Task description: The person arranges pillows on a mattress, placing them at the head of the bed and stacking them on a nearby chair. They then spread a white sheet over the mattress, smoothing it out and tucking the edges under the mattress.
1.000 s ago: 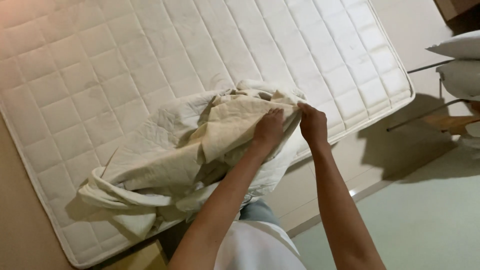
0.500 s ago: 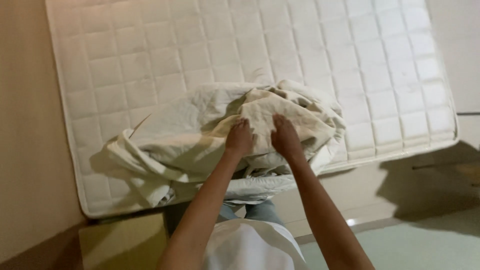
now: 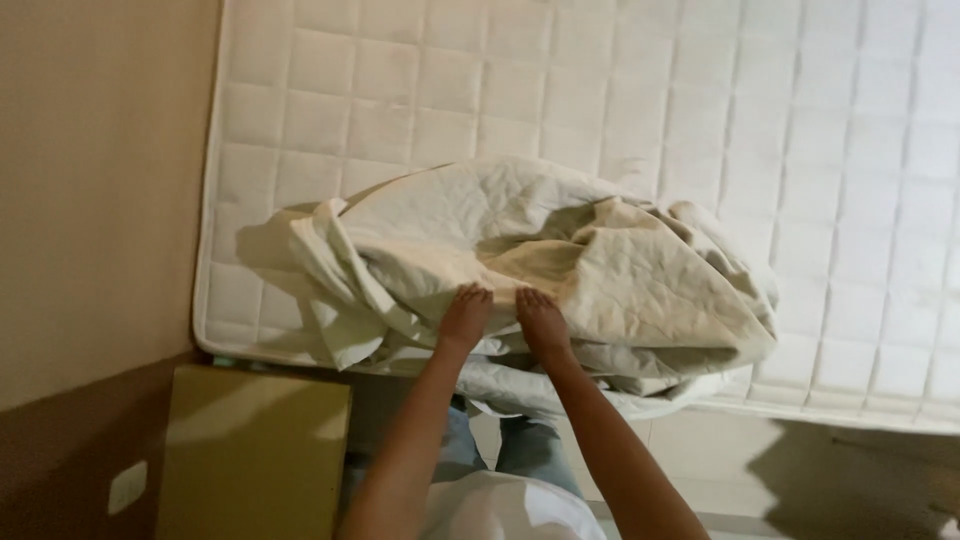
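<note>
Both your hands are planted on the near edge of that crumpled cream sheet (image 3: 560, 260), side by side and almost touching. Your left hand (image 3: 466, 312) lies on the fabric with the fingers curled over a fold, and your right hand (image 3: 542, 320) sits just beside it the same way. Whether you're actually pinching cloth or just pressing down on it, I can't tell from this angle, since the fingertips sink into the folds.

The bundle sits on the white quilted mattress (image 3: 420, 90), bunched near its closer edge, with some of it spilling over the side toward your legs. It lies straight ahead of your hands, and its long axis runs left to right across your view. More of the mass sits to the right of your grip, so the right hand has the bulkier side and the left hand is closer to the thinner flap that trails off toward the wall (image 3: 100, 180).

Both arms are reaching forward, nearly straight, forearms angling in so the wrists meet in the middle. A yellowish box (image 3: 250, 460) stands low on your left, well apart from the sheet.
</note>
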